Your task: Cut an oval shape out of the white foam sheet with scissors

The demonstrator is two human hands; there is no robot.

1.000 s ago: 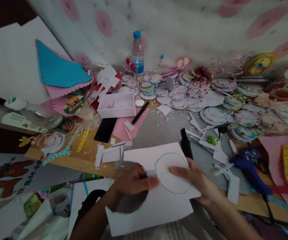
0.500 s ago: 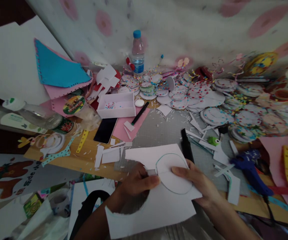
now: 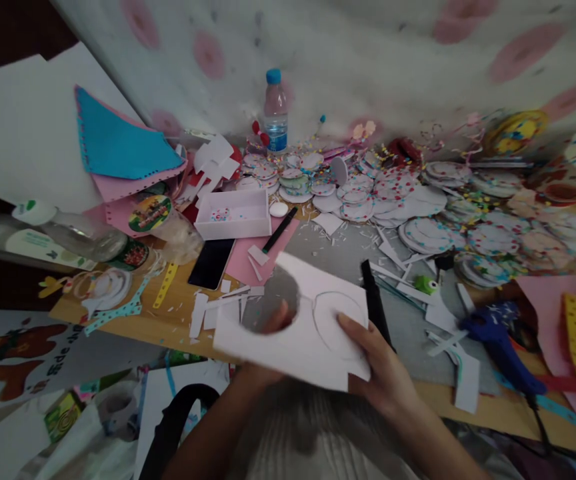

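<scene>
A: Sheet position?
B: Stiff white card sheet (image 3: 303,350), rounded cut-out on its 10 o'clock side, thin circle outline toward 3. Held up at the near edge of the wooden table (image 3: 493,402).
A: Hands?
B: Apart. Right hand (image 3: 385,367) clamped on the sheet's 4 o'clock edge, thumb on top by the outline. Left hand (image 3: 264,377) at 8, mostly under the sheet, fingertip showing through the cut-out; can't tell whether it grips.
A: Surroundings, from the sheet?
B: Long black tool (image 3: 377,307) just beside, 2 o'clock, on the grey mat (image 3: 325,250). Blue glue gun (image 3: 505,353) at 3. Dotted white paper discs (image 3: 395,187), heaped, at 1. Black phone (image 3: 211,264) at 10; open white box (image 3: 235,230) between 10 and 11
</scene>
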